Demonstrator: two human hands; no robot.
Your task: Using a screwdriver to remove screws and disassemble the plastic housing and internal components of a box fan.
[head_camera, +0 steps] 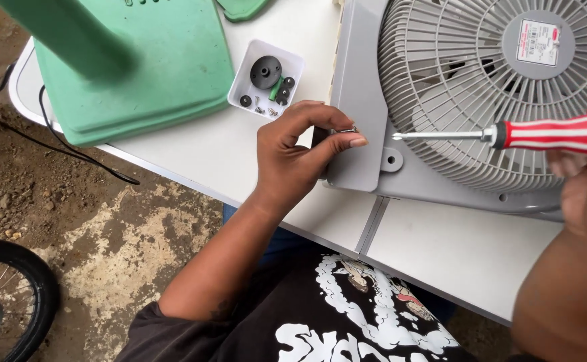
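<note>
My left hand [293, 157] pinches a small metal screw [347, 129] between thumb and forefinger, right over the corner of a grey box fan [367, 100] lying flat on the white table [441, 248]. My right hand [585, 174] grips a screwdriver [508, 135] with a red-and-white striped handle. Its shaft points left, its tip hovering just above the fan housing near a round screw hole [392, 160]. The fan's round grille [488, 80] fills the upper right.
A small white square dish [266, 78] with a black knob, a green piece and several screws sits by the fan. A green plastic base [139, 67] lies at upper left. Black cables [52, 137] hang off the table. A bicycle wheel [12, 295] stands on the dirt floor.
</note>
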